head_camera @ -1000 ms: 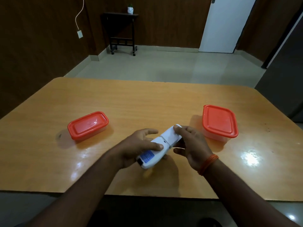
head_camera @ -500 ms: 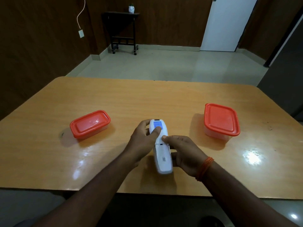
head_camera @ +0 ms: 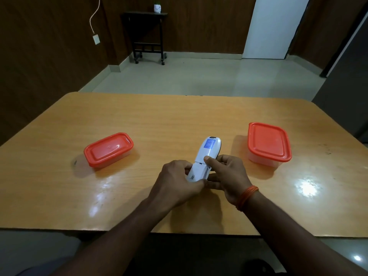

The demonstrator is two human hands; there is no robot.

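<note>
A white remote control (head_camera: 206, 156) with a blue label on its back is held above the middle of the wooden table (head_camera: 139, 120), its label end pointing away from me. My left hand (head_camera: 177, 184) grips its near end from the left. My right hand (head_camera: 227, 174) holds it from the right, thumb pressed on the back near the seam of the battery cover. The near end of the remote is hidden behind my fingers.
A shallow container with an orange lid (head_camera: 108, 149) sits on the left of the table, a deeper one with an orange lid (head_camera: 267, 143) on the right. Beyond the table lie a tiled floor, a dark side table (head_camera: 147, 36) and a white door (head_camera: 272, 26).
Both hands turned the remote end over end: its label end went from near-left to pointing away. My left hand shifted from the far end to the near end.
</note>
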